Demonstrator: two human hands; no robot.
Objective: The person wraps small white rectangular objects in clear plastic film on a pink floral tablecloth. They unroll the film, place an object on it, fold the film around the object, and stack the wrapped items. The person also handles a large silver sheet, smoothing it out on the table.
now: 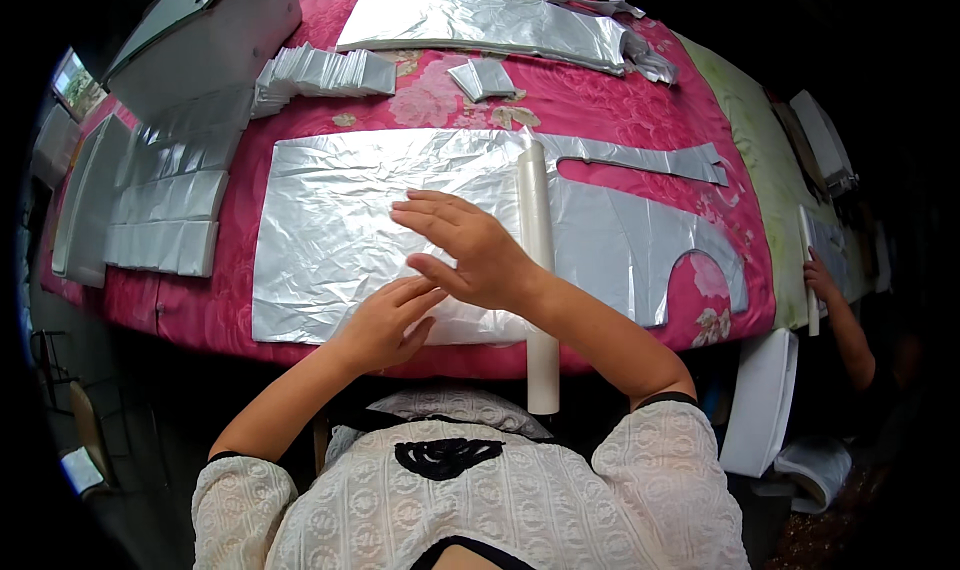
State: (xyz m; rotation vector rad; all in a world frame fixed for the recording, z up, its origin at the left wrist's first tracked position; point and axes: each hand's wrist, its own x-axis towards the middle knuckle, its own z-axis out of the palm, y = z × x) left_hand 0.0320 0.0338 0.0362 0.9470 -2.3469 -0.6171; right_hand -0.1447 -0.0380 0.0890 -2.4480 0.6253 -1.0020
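Note:
A crinkled silver plastic sheet point(330, 210) lies flat in front of me, with curved cut-outs at its right end. Across it rests a long pale roll or tube point(537, 210), whose near end sticks out past the table edge. My right hand point(460, 245) is over the middle of the sheet, fingers stretched out and holding nothing, its forearm crossing the roll. Just nearer and to the left, my left hand point(388, 322) is open by the sheet's front edge, its fingertips close under the right hand. Whether either palm presses on the sheet is hard to tell.
A pink flowered cloth point(440, 100) covers the table. Behind lies a stack of silver sheets point(480, 20); folded silver packets point(330, 73) stand left of it. White boxes point(210, 35) and rows of packets point(165, 220) line the left. Another person's hand point(820, 280) works at right.

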